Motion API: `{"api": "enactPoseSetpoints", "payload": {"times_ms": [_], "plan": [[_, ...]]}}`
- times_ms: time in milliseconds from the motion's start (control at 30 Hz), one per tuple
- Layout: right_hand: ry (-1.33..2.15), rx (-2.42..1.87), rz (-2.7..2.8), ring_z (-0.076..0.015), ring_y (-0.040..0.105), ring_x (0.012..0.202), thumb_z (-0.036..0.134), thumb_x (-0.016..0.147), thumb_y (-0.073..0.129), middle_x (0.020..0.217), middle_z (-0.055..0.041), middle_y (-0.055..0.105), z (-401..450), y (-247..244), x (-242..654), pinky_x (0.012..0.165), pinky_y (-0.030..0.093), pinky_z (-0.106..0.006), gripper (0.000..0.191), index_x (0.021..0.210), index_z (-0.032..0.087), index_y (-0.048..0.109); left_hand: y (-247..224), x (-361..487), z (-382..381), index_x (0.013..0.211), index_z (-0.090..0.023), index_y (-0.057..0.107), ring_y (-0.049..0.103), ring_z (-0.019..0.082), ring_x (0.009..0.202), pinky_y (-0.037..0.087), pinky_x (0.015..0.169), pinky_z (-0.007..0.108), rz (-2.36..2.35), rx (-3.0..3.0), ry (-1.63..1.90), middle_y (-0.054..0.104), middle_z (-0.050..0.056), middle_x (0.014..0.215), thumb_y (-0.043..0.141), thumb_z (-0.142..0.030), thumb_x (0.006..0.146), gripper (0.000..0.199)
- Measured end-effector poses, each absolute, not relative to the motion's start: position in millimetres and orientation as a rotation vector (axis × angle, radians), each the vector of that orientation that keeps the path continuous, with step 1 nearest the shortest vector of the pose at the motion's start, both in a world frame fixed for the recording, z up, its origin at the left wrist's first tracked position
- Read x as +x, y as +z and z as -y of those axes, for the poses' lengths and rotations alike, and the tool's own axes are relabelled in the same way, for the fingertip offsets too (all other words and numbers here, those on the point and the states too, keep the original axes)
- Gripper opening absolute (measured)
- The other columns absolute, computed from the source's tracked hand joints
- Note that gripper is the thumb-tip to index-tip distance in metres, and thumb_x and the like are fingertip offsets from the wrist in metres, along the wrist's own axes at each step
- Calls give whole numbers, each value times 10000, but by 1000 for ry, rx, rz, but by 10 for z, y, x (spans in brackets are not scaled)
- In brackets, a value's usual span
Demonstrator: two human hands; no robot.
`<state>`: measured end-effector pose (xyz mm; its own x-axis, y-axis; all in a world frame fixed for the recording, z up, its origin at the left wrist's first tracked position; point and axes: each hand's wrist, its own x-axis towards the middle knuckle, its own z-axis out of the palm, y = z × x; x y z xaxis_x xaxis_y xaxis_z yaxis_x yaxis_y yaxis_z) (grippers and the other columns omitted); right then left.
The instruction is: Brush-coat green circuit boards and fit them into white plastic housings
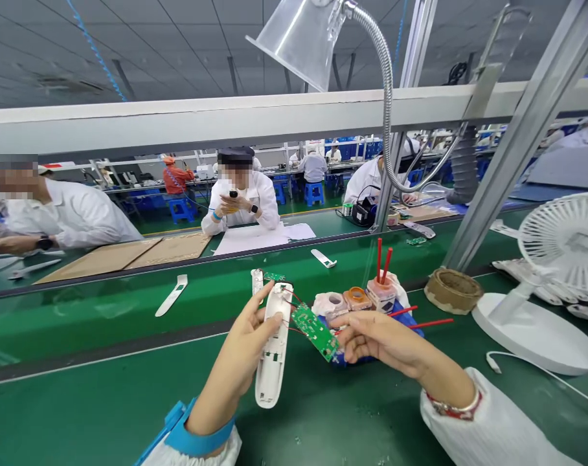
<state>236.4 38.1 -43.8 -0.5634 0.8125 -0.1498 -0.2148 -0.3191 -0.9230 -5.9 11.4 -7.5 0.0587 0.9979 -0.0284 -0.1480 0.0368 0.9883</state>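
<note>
Shell (271,375) points lengthwise away, left fingers (273,323) pinching it, right fingers (345,320) apparently pinching board (314,330).

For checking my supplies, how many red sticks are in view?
4 visible red sticks: two stand in the rightmost jar; two jut rightward, beyond the right hand. Others may be hidden behind that hand.

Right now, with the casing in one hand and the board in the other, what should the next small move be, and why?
Probably ease the right hand and its green board slightly toward the white casing in the left hand: thin red wires bridge the gap, so moving apart could strain them.
</note>
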Motion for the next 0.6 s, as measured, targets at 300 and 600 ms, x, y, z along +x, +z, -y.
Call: {"api": "enactPoseSetpoints", "payload": {"times_ms": [300, 600], "plan": [[1935, -1103, 495, -93, 625, 548, 221, 827, 586, 830, -67, 714, -347, -741, 2979, 502, 512, -198, 164, 952, 118, 612, -281, -182, -1208, 1304, -170, 421, 518, 98, 469, 382, 448, 203, -1331, 1049, 1265, 651, 23, 720, 653, -159, 663, 681], [1988, -1025, 342, -62, 577, 458, 240, 842, 560, 742, -51, 699, -563, -759, 2910, 445, 485, -156, 104, 865, 139, 557, -405, 508, -2264, 1176, -130, 497, 587, 119, 587, 461, 532, 239, -1226, 1110, 1034, 635, 30, 777, 607, -97, 751, 441]]}}
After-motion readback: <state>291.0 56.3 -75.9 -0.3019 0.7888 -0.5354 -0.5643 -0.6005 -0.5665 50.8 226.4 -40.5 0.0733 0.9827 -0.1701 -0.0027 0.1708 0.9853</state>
